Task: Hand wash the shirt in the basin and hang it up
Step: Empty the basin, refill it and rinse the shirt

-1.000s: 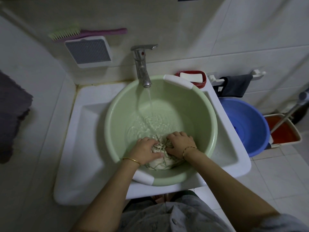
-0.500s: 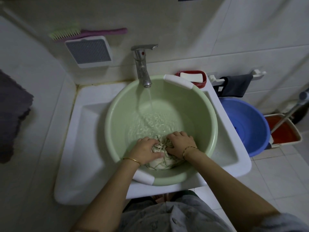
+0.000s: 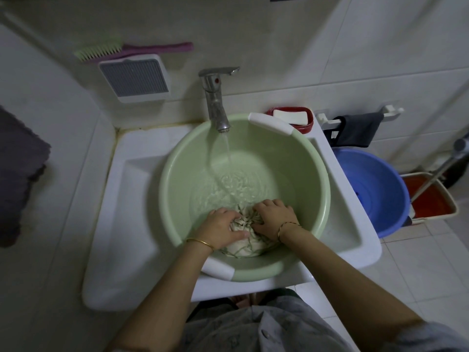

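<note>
Smooth pale-green plastic basin (image 3: 314, 158), shiny chrome metal tap (image 3: 215, 100), wet crumpled patterned cloth shirt (image 3: 245, 243), glossy white ceramic sink (image 3: 142, 174), glossy blue plastic tub (image 3: 380, 189)

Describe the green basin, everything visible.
The green basin is round, pale green, plastic by its look, with two white grips on its rim, far right and near left. It sits in the white sink. The tap runs a stream into it; shallow rippling water covers the bottom. A bunched shirt lies against its near wall, gripped by the left hand and right hand.
</note>
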